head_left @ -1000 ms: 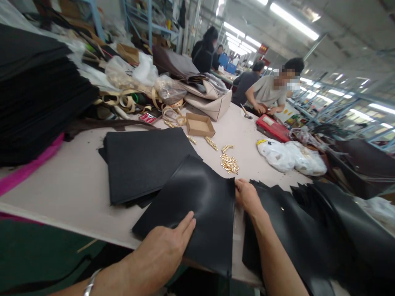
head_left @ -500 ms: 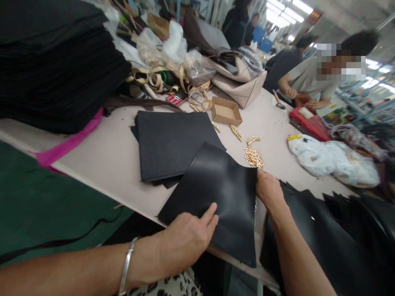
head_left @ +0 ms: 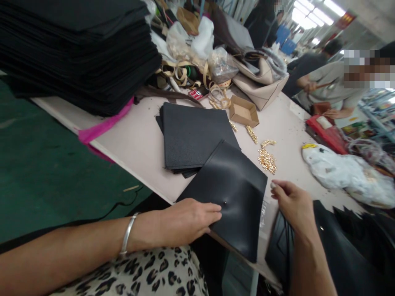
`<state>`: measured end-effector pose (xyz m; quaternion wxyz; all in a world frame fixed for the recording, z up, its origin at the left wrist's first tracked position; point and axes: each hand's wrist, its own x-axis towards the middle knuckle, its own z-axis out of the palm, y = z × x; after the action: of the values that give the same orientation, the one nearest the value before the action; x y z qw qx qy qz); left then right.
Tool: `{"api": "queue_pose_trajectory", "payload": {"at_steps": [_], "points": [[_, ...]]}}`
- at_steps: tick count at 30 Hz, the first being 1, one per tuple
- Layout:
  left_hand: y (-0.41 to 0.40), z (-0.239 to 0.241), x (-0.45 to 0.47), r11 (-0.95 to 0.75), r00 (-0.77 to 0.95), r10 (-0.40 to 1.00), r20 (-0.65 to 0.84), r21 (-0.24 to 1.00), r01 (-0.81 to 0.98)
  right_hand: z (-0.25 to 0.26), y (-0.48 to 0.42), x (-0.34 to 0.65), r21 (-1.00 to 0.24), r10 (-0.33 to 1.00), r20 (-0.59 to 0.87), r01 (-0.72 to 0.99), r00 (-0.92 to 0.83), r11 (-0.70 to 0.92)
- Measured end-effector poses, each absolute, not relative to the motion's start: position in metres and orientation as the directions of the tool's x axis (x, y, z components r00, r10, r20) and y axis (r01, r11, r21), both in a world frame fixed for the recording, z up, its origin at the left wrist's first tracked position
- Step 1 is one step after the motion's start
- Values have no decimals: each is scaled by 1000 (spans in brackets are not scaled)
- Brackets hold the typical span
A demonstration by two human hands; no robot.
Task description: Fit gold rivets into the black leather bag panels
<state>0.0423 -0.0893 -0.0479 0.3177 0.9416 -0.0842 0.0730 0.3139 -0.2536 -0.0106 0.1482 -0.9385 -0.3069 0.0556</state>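
Note:
A smooth black leather piece (head_left: 234, 193) lies at the table's near edge, its near corner hanging over. A small stud (head_left: 224, 203) shows on it. My left hand (head_left: 188, 220), with a silver bangle on the wrist, rests flat on the piece's near edge, fingertips just short of the stud. My right hand (head_left: 293, 202) hovers to the right of the piece, off it, with fingers curled into a pinch; I cannot make out what is in it. A pile of black leather pieces (head_left: 342, 250) lies under my right forearm.
A low stack of textured black sheets (head_left: 194, 135) sits beyond the piece, and a tall black stack (head_left: 80, 53) at far left. Gold hardware (head_left: 267, 158), a small cardboard box (head_left: 243, 113), a white plastic bag (head_left: 345, 174) and beige bags (head_left: 262, 86) lie further back. A co-worker (head_left: 330, 82) works at the far right.
My right hand has let go of the leather piece's right corner and drawn back, curled. The piece now lies flatter with a stud showing. The view has swung left and down.

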Motion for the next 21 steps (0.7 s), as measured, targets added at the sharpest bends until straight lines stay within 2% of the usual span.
{"api": "queue_pose_trajectory", "payload": {"at_steps": [2,3,4,7,12,17,21], "points": [[-88,-49,43,-759,973,-82,216,619,-201,-17,-255,279,-671,663,-122,430,739,-603],[-87,-50,44,-776,972,-63,225,602,-190,-22,-254,262,-760,700,-179,354,692,-544],[-88,-50,45,-806,972,-45,230,567,-172,-28,-253,248,-794,724,-227,307,651,-525],[-92,-48,48,-890,974,-49,220,433,-142,-41,-249,222,-768,740,-299,307,603,-561],[-97,-44,51,-938,974,-110,197,304,-168,-38,-238,219,-607,774,-292,517,562,-604],[-96,-47,51,-937,976,-87,199,316,-148,-28,-229,217,-519,812,-243,635,531,-571],[-94,-49,51,-920,975,-84,204,359,-155,-27,-224,220,-521,783,-336,589,524,-618]]}}
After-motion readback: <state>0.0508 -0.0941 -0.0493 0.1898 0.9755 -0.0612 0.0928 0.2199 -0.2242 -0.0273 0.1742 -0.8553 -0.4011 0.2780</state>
